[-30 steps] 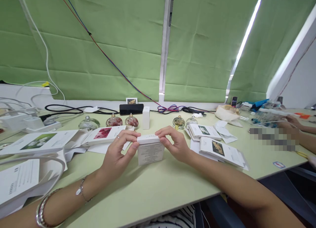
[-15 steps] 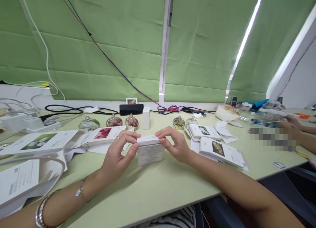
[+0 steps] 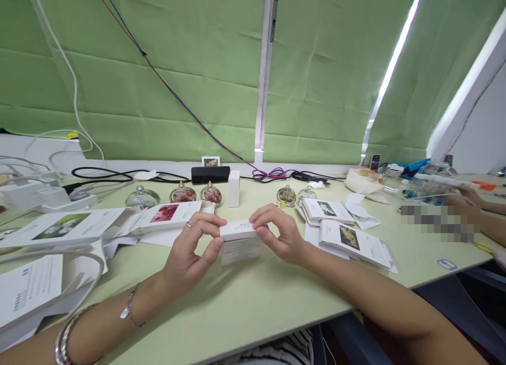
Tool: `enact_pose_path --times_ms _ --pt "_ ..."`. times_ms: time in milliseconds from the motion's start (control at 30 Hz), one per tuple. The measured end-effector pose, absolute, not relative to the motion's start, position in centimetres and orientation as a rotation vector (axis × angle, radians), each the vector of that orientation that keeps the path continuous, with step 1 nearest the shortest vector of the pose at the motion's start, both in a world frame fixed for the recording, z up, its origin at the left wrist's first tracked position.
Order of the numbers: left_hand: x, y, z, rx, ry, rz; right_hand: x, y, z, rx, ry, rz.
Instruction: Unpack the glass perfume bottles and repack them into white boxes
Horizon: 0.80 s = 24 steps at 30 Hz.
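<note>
A small white cardboard box (image 3: 241,249) with fine print on the side facing me stands in the middle of the near table. My left hand (image 3: 193,246) pinches the left end of its top between thumb and fingers. At the right end of the same top, my right hand (image 3: 279,233) pinches in the same way. The top face tilts towards me and shows some print. Behind my left hand lies a flat white box with a red flower picture (image 3: 164,213). Near my right forearm rests a flat box with a yellow flower picture (image 3: 350,238).
Round glass bottles (image 3: 211,194) line the back, near an upright white box (image 3: 234,189) and a black case (image 3: 211,174). Flattened cartons (image 3: 63,227) cover the left side. A cloth bag (image 3: 364,182) and cables (image 3: 272,174) lie behind. A co-worker's arms (image 3: 482,207) show at right.
The white box's top has tipped slightly towards me, so more of its printed face shows. Both hands keep their pinch and have shifted only a little.
</note>
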State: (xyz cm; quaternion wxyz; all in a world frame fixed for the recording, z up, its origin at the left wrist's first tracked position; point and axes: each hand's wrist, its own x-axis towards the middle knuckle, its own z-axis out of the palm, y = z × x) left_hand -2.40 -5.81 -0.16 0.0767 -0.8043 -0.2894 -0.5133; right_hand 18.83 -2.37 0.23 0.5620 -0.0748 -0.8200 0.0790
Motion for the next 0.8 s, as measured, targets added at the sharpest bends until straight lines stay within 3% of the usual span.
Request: enact_pose_path --times_ms 800 --pt "-2.71 -5.53 -0.41 -2.489 -0.801 -1.551 19.06 -2.29 0.53 -0.154 -1.999 0.076"
